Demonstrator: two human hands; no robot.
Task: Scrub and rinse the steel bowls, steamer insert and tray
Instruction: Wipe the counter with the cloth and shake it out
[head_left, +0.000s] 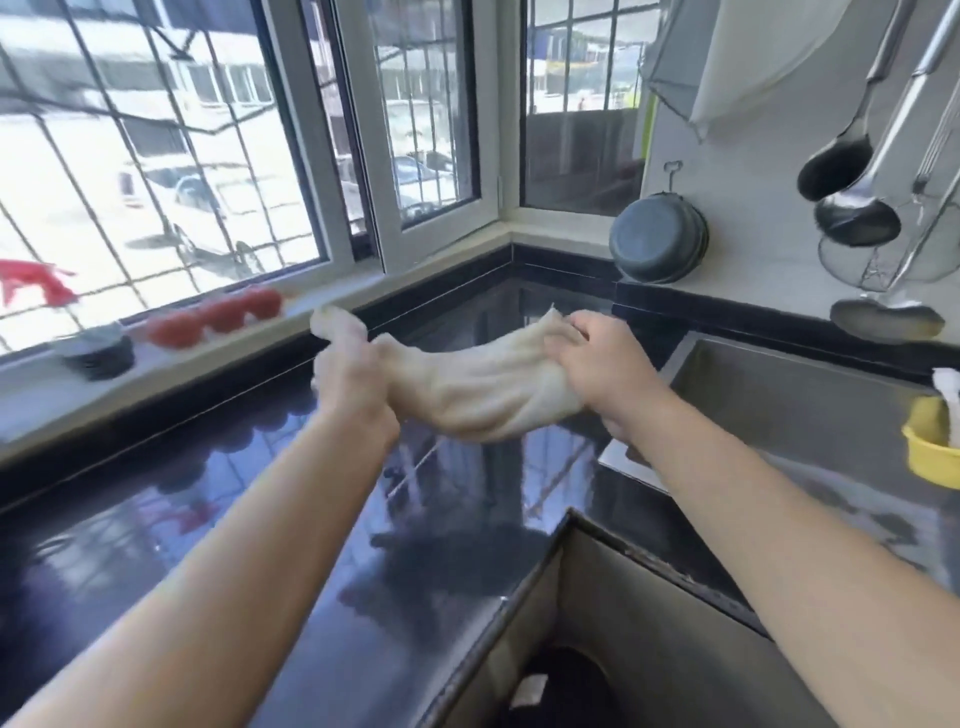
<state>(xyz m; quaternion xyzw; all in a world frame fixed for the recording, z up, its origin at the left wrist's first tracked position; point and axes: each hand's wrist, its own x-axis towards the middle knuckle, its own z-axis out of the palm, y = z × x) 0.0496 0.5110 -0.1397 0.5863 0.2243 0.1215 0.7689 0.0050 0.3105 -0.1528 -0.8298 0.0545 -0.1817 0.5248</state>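
Presently: one pale, wrinkled cloth (478, 387), long axis left-right, stretched above the glossy black countertop (218, 530). Left hand (353, 384) and right hand (605, 366) each clench an end. Steel sink (810, 415) lies right; no bowls, insert or tray visible there.

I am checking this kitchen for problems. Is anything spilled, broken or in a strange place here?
Nothing looks spilled or broken. Both hands, left and right, hold a pale cloth stretched above the dark counter. The sink shows no bowls. Tomatoes lie in a row on the sill, which is slightly unusual.
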